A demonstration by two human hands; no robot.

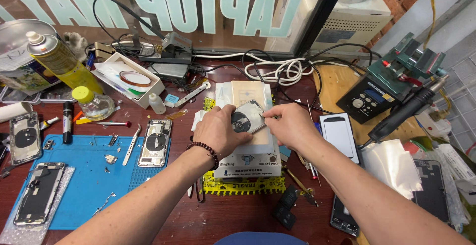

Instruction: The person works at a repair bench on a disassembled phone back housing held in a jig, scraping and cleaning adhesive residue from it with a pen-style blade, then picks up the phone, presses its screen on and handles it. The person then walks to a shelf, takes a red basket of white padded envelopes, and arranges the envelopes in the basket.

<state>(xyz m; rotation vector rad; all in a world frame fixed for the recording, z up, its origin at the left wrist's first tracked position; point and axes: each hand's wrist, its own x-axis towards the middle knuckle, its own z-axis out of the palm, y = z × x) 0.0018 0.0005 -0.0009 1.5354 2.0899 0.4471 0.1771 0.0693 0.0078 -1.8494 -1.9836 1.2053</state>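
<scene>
**Phone back panel held between 2 hands on the white machine**

The phone back panel (246, 117) lies on top of a white box-shaped machine (248, 151) at the middle of the surface (208, 215), straight ahead of both arms. Its long axis runs slantwise, from near-left to far-right, with the dark round patch on its inner face turned up.

The left hand (221, 128) covers the panel's near-left end, fingers curled over its edge and pressing it down. The right hand (290, 123) meets the far-right end, thumb and forefinger pinched at the edge; whether a thin tool sits in that pinch cannot be told. Both hands touch the panel, so neither is nearer.

The machine's top leaves a narrow margin around the panel. To the right, just beside the machine, lies a black-framed screen glass (339, 136), with small tools (310, 168) near it. To the left, well apart, a blue mat (89, 190) carries tweezers (131, 146) and an opened phone frame (154, 143). At the far side white cables (282, 69) coil near the glass partition; the near side holds yellow tape (243, 185).
</scene>
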